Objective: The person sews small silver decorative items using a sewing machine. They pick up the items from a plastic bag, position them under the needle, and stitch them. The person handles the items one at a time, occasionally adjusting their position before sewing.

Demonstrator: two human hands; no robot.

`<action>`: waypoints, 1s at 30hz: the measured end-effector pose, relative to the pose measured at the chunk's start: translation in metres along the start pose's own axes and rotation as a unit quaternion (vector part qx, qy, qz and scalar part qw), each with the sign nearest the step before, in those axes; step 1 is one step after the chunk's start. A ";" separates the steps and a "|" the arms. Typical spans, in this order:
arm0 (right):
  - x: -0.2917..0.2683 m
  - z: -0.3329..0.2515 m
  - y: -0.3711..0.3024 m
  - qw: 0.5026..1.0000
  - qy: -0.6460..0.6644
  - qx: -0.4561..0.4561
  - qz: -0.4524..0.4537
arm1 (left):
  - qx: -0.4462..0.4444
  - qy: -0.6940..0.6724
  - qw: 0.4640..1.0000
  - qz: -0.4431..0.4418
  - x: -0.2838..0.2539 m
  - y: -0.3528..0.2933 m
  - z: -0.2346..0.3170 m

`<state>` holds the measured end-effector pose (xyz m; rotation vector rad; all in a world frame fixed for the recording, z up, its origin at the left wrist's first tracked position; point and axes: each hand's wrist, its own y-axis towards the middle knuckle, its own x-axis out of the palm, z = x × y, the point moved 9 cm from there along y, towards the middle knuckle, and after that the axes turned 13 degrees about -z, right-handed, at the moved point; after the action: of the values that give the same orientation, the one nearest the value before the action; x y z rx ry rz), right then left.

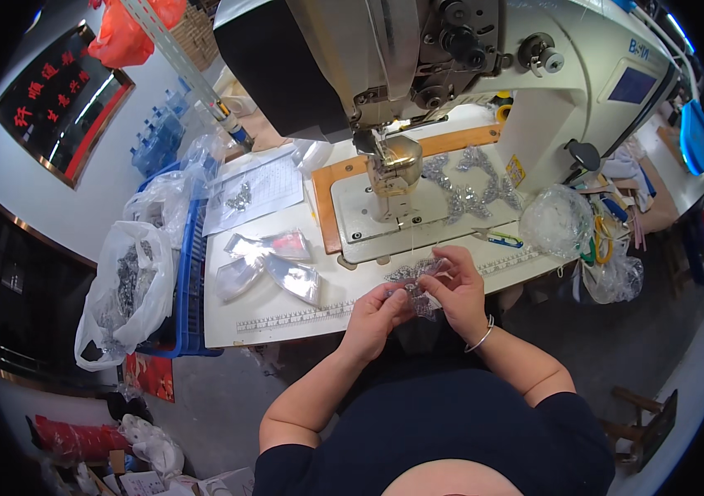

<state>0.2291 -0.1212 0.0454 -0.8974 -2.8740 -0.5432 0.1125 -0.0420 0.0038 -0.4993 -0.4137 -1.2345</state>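
Observation:
Near the table's front edge, my left hand and my right hand pinch a glittery silver-grey beaded trim piece between them. The fingers of both hands are closed on it, and they cover part of it. Just beyond stands a large white sewing machine, its needle area over a metal plate. Similar silver beaded pieces lie on the machine bed, right of the needle. To the left, several clear, shiny plastic pieces overlap on the white tabletop.
A printed ruler strip runs along the front edge. Thread snips lie right of my hands, near a crumpled clear plastic bag. Paper sheets lie at back left. A blue crate with a white plastic bag stands beside the table.

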 end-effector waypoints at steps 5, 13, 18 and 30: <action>-0.004 -0.014 -0.003 0.984 -0.156 -0.084 -0.001 | 0.006 -0.021 1.000 -0.015 0.000 0.000 -0.006; -0.002 0.023 -0.006 0.994 -0.033 0.095 -0.036 | -0.006 -0.051 0.998 -0.034 0.000 -0.001 -0.013; 0.001 0.031 -0.008 0.990 0.013 0.135 -0.049 | -0.009 -0.062 0.997 -0.046 -0.004 -0.002 -0.018; -0.004 0.036 -0.010 0.985 -0.033 0.165 -0.045 | -0.002 -0.030 0.999 -0.040 -0.005 -0.001 -0.023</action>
<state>0.2275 -0.1178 0.0084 -0.7481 -2.9490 -0.0366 0.1110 -0.0516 -0.0176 -0.5291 -0.4866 -1.3002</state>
